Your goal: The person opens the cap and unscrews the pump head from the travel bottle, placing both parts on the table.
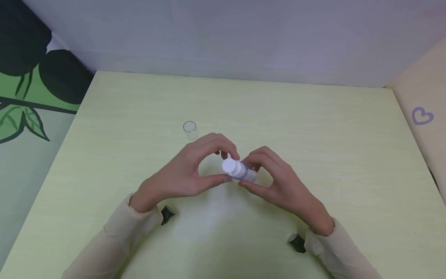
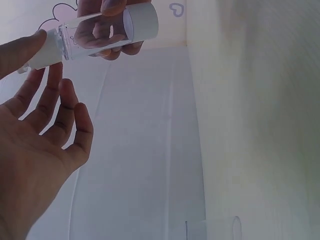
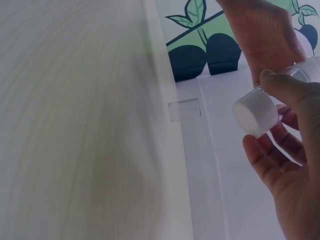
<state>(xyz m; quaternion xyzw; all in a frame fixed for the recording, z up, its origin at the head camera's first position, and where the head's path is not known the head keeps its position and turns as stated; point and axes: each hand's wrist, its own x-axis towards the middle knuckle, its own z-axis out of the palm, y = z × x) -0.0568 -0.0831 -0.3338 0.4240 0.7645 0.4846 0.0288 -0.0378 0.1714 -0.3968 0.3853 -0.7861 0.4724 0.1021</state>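
Observation:
Over the middle of the table, both hands hold a small pump bottle (image 1: 240, 170) tilted in the air. It has a see-through body, a white base (image 2: 144, 23) and a white pump top (image 2: 48, 50). My left hand (image 1: 179, 172) pinches the pump top between thumb and fingertips, the other fingers spread beneath. Around the lower body, near the base, my right hand (image 1: 280, 180) has its thumb and fingers. Through the clear wall, the right fingers show in the left wrist view. A clear cap (image 1: 191, 131) stands on the table beyond the left hand.
The pale wood-grain table (image 1: 331, 128) meets a whitish wall (image 1: 223, 42) at its far edge. A side panel with a purple heart (image 1: 422, 116) borders the right. Painted green and black shapes cover the left wall. Dark blocks (image 1: 167, 215) sit at both cuffs.

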